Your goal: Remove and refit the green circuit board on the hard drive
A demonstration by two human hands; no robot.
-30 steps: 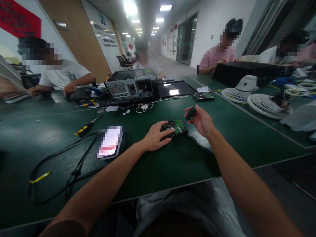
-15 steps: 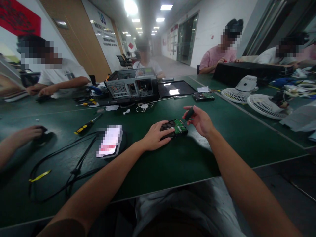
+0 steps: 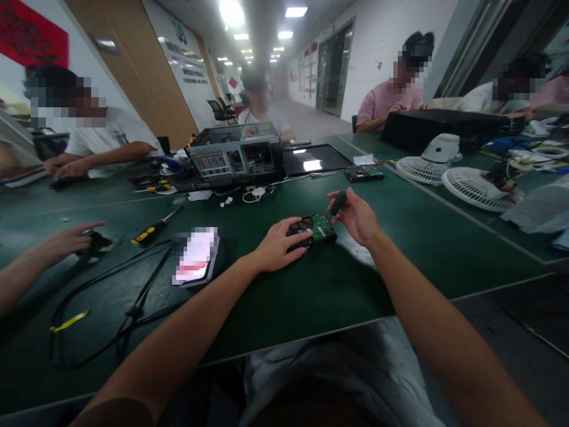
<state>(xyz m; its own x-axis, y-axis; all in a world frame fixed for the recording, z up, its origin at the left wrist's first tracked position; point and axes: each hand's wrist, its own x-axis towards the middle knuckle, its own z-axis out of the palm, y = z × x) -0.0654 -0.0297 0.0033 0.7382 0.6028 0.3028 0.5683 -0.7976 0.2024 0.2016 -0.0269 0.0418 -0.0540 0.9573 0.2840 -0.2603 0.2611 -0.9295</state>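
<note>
A hard drive [image 3: 322, 228] lies on the green table with its green circuit board facing up. My left hand [image 3: 281, 246] grips its left end, thumb along the near side and fingers over the top. In my right hand [image 3: 361, 220] is a screwdriver [image 3: 339, 203], held upright by its dark green handle between thumb and fingers. Its thin shaft points down at the right part of the circuit board; whether the tip touches a screw is too small to tell.
A phone [image 3: 195, 255] on a stand and black cables are at left, near a yellow-black screwdriver [image 3: 151, 231] and a co-worker's hand [image 3: 66, 246]. Beyond are an open computer case [image 3: 235, 155], a flat screen [image 3: 315, 160], another hard drive [image 3: 364, 172] and fan parts [image 3: 424, 163].
The co-worker's hand at left has shifted right, with a finger stretched out. My hands keep their places on the hard drive and screwdriver; the whole view has moved slightly.
</note>
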